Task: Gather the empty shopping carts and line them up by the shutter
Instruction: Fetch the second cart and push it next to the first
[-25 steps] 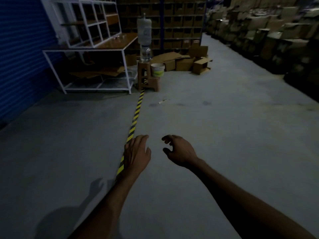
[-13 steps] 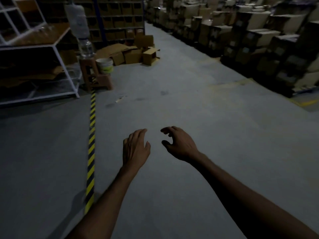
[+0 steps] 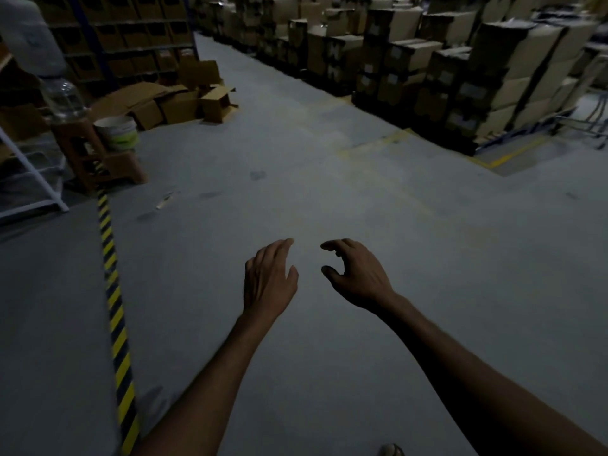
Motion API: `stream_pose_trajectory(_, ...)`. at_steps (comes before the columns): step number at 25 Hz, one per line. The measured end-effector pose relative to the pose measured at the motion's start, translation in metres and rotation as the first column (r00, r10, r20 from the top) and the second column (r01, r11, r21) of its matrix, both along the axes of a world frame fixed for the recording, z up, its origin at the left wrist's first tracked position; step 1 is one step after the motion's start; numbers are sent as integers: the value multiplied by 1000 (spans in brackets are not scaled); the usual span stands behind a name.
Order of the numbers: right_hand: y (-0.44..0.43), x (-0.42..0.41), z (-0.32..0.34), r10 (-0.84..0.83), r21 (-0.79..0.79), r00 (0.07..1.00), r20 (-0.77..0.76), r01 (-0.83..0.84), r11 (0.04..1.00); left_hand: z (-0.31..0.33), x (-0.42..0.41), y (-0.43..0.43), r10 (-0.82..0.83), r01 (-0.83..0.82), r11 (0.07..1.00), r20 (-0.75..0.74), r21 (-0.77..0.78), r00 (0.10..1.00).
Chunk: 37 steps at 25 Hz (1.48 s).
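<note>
Across the dim warehouse, a grey concrete floor is spreading wide, with tall stacks of pale cardboard boxes lining its right side and a yellow-and-black striped floor tape running along its left. A grey metal wire frame is showing at the far right edge, too dim to tell whether it is a cart. The left hand, fingers loosely extended, and the right hand, fingers loosely curled, are hovering side by side, holding nothing.

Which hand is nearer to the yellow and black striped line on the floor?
Left. The left hand is right of the striped line, with floor between them. The right hand is farther right, beyond the left hand.
</note>
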State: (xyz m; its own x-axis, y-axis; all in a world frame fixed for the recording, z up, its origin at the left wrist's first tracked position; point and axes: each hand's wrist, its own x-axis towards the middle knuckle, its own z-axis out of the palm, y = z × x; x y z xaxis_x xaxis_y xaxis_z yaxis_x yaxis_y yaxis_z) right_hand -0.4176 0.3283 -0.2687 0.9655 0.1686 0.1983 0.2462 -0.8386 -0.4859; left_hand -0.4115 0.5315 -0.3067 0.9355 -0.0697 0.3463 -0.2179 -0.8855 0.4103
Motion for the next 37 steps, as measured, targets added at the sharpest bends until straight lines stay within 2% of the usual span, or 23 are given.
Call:
stream_pose_trajectory(11, -158, 33, -2, -218, 58, 975, 38, 215, 975, 5, 64, -164, -237, 237, 971, -10, 33, 972)
stream_pose_trajectory(22, -361, 73, 16, -356, 85, 927, 118, 348, 934, 28, 129, -374, -371, 369, 928, 63, 43, 926)
stream_pose_trajectory(32, -473, 112, 6, -494, 103, 857, 146, 483, 869, 42, 194, -505, -524, 520, 852, 99, 69, 846)
stream_pose_trajectory(37, -533, 158, 9, -552, 15, 790, 269, 569, 822, 54, 264, -565, -600, 595, 799, 178, 89, 780)
